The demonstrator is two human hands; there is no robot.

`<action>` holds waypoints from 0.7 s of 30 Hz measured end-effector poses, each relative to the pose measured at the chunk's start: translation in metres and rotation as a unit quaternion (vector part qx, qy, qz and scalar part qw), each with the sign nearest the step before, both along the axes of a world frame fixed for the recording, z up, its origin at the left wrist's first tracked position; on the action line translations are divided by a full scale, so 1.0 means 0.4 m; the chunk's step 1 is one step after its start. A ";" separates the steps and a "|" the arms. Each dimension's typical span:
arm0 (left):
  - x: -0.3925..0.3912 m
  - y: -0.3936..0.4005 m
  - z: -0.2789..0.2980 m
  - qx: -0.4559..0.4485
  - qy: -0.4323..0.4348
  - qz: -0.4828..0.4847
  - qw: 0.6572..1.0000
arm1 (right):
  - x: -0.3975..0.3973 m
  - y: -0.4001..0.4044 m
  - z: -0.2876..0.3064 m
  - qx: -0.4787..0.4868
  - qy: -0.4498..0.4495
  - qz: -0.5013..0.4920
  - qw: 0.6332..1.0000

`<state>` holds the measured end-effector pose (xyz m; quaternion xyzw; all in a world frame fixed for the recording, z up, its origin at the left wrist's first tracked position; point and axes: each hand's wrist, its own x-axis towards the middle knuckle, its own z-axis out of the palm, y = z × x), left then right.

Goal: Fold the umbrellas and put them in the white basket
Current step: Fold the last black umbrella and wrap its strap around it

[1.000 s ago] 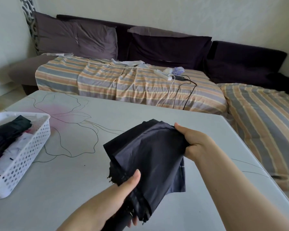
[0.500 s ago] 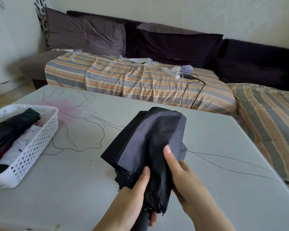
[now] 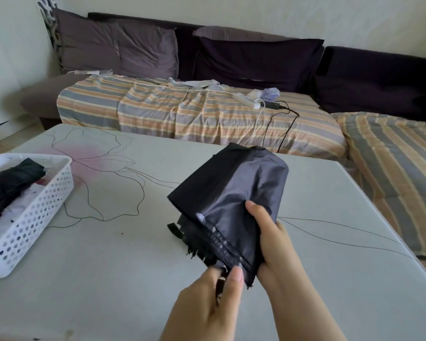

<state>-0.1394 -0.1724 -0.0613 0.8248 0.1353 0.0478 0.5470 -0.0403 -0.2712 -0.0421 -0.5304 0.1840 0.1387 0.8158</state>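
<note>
A collapsed black umbrella [image 3: 234, 193] with loose, half-wrapped canopy is held above the grey table [image 3: 108, 254], tip pointing away from me. My right hand [image 3: 273, 242] grips the canopy folds around the middle, thumb on top. My left hand [image 3: 212, 301] holds the lower end near the handle, which is hidden under the fingers. A short black strap [image 3: 174, 230] dangles at the umbrella's left side. The white perforated basket [image 3: 32, 217] sits at the table's left edge, holding folded umbrellas, one of them black [image 3: 12, 178].
Behind the table runs a sofa with a striped cover [image 3: 194, 114] and dark cushions [image 3: 256, 62]. A white power strip [image 3: 246, 100] with cables lies on it. A second striped seat [image 3: 399, 163] is to the right.
My right hand slid from the canopy's far right edge down onto its middle and wrapped the fabric tighter. The left hand shifted lower toward the handle. The view turned slightly left.
</note>
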 end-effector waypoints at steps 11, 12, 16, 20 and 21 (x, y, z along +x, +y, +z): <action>0.070 0.035 -0.056 -0.059 0.001 0.049 0.997 | -0.017 -0.019 -0.001 0.005 -0.043 0.021 0.999; 0.068 0.032 -0.054 -0.074 0.010 0.046 0.996 | -0.019 -0.020 -0.001 0.007 -0.042 0.019 0.999; 0.063 0.010 -0.050 -0.178 0.036 0.033 0.983 | -0.028 -0.026 -0.004 0.017 -0.048 0.011 0.999; 0.054 -0.006 -0.045 -0.316 0.071 0.015 0.946 | -0.037 -0.035 -0.009 0.010 -0.059 0.007 0.998; 0.048 -0.009 -0.046 -0.336 0.096 0.011 0.937 | -0.038 -0.038 -0.010 0.006 -0.062 0.006 0.998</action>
